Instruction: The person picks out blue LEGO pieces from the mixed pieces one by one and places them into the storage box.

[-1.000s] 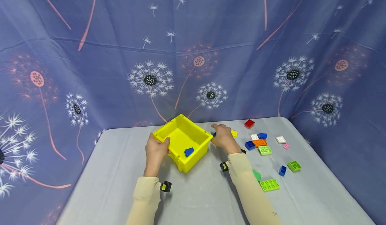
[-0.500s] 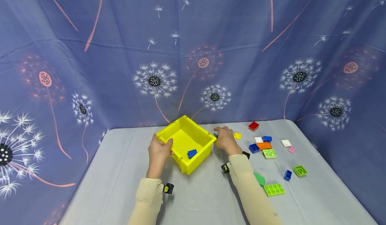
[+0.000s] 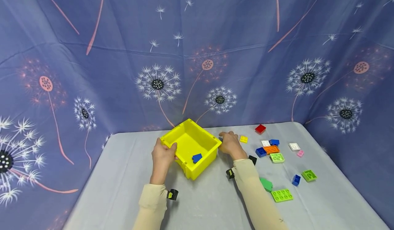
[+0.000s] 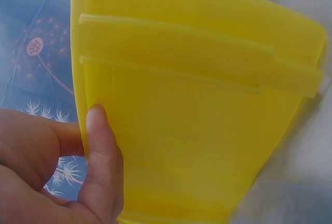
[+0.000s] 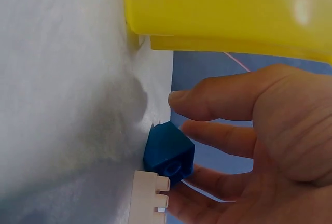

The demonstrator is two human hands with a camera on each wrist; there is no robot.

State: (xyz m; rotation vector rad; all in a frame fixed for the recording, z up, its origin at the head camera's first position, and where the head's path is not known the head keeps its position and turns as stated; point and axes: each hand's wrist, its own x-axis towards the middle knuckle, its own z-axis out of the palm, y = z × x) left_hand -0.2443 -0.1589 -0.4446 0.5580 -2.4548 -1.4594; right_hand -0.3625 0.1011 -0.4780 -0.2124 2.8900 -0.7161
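My left hand (image 3: pixel 163 154) grips the near-left rim of a yellow plastic bin (image 3: pixel 212 156), thumb over the edge and fingers along its outer wall. The left wrist view shows that ribbed wall up close. Inside the bin lies one blue brick (image 3: pixel 197 158). My right hand (image 3: pixel 231 145) reaches down just right of the bin. In the right wrist view, a blue slope-sided brick (image 5: pixel 168 149) rests on the table by its fingers; the thumb (image 5: pixel 212 99) stands apart from it. A white brick (image 5: pixel 142 198) sits right beside that blue one.
Several loose bricks are spread over the table's right side, among them a red (image 3: pixel 260 129), a yellow (image 3: pixel 244 139), an orange (image 3: pixel 271 150) and a long lime one (image 3: pixel 282 195). A green brick (image 3: pixel 266 184) lies close to the right sleeve. Patterned cloth (image 3: pixel 197 52) hangs behind the table.
The head view has shifted slightly. Blue showing at my right fingertips a second ago is now hidden in that view. My left hand keeps its hold on the bin.
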